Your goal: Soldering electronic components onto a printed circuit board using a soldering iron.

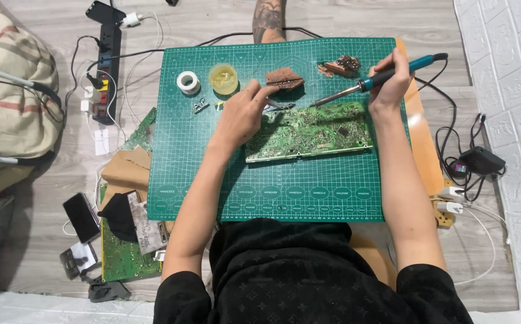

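Right hand (391, 79) clamped round teal handle of iron (370, 82), tip aimed down-left, just above top edge of board (308, 132) (touching or not: can't tell). Left hand (240, 117) over board's left end, fingers loosely curled, index out twd tweezers (280, 107); hard to tell if anything's pinched. Board flat mid-mat (272, 192), w/ solder reel (188, 82), flux tin (223, 78) & brown sponge (284, 77) along top; power strip (105, 60) & phone (81, 216) on floor at left.
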